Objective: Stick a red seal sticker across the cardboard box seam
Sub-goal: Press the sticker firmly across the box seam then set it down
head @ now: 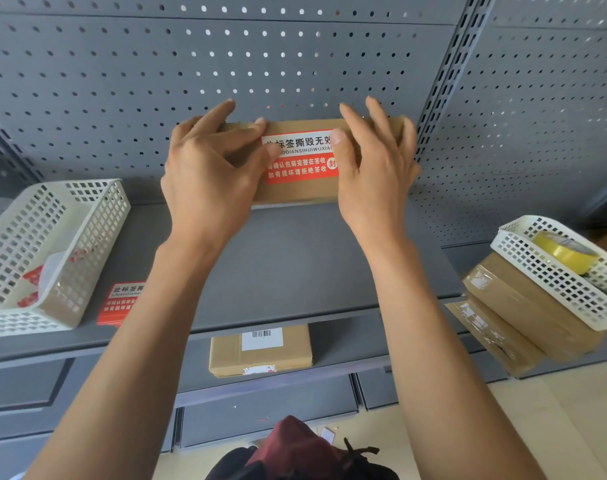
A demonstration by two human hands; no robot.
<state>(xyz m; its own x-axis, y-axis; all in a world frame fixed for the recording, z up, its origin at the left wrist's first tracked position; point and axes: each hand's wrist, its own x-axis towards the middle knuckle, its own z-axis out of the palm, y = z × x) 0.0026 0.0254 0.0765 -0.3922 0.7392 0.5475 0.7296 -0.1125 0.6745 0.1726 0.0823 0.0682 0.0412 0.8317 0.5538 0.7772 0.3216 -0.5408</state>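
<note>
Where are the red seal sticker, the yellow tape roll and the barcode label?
red seal sticker (299, 168): head view, lower red band.
yellow tape roll (562, 253): head view, its outer side.
barcode label (262, 338): head view, white middle.

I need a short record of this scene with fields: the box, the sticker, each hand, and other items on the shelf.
box: cardboard box on the grey shelf, against the pegboard
sticker: red seal sticker on the box face
left hand: left hand on the box, thumb at the sticker's left edge
right hand: right hand on the box, thumb at the sticker's right edge
other items: white basket, spare stickers, yellow tape roll
</note>
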